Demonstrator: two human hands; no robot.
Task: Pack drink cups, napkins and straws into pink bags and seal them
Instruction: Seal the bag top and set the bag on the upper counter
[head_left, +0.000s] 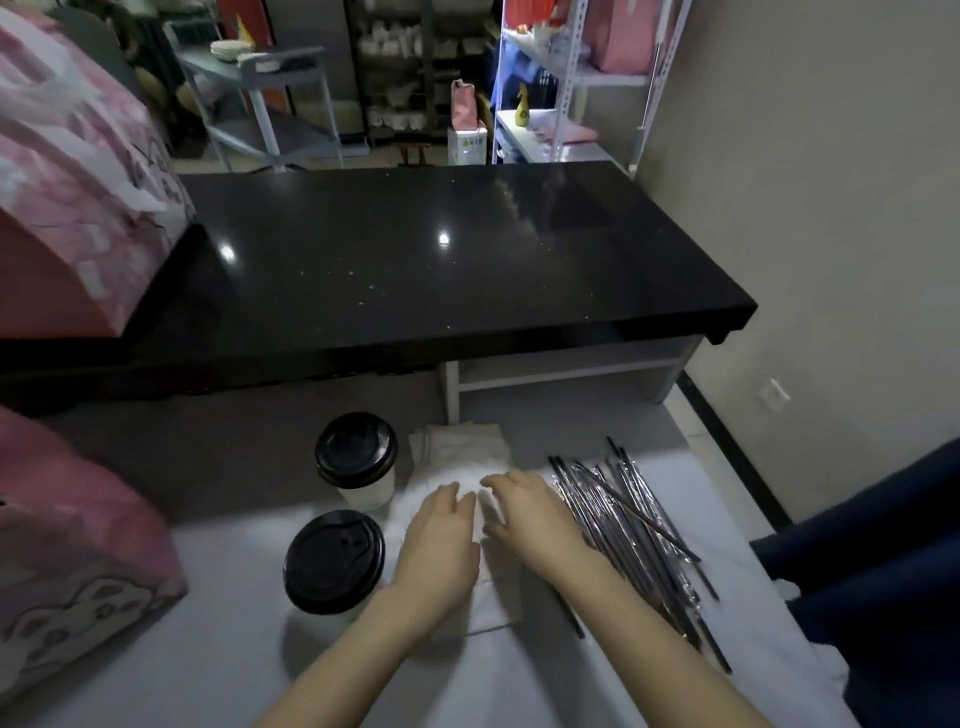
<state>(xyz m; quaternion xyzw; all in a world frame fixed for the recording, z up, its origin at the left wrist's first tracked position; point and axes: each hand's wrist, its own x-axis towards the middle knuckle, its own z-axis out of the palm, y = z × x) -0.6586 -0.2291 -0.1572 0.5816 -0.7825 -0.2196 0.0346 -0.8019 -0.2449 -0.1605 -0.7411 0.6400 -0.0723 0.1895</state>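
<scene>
Count taken across the frame: two lidded drink cups at lower centre, the far cup (356, 457) and the near cup (335, 561). Three pink bags: the upper bag (67, 208) and the lower bag (72, 561) at the left edge, plus one small pink bag (461, 106) at top centre. One stack of napkins (457, 447), sheets not countable. One heap of straws (639, 525) at lower right, too overlapped for a firm figure. One black desk (415, 249)

Dim light, 2 glare spots on black counter (363, 280), warped blurry edges.
</scene>
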